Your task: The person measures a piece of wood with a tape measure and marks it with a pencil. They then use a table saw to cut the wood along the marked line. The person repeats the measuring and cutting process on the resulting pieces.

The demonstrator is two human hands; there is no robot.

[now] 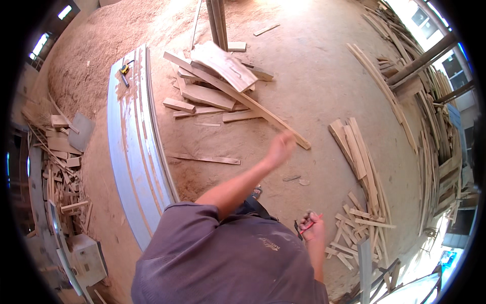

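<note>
My left hand [281, 148], blurred by motion, is stretched out beside the near end of a long wooden plank [263, 112]. Its fingers are smeared, so whether they touch the plank cannot be made out. That plank slopes across a heap of cut boards [208, 95], and a wide pale board [225, 65] lies on top. Close to my right side, my right hand [313, 229] is closed around a thin red pencil [315, 222]. A small dark object [297, 228] shows next to those fingers, too small to name.
A long blue-white panel bench [121, 147] on my left carries a yellow-and-black tape measure [124, 70]. Long planks [358, 157] and short sticks [349, 228] lie on the floor at right. Posts [216, 25] stand ahead; stacked timber [430, 121] lines the far right.
</note>
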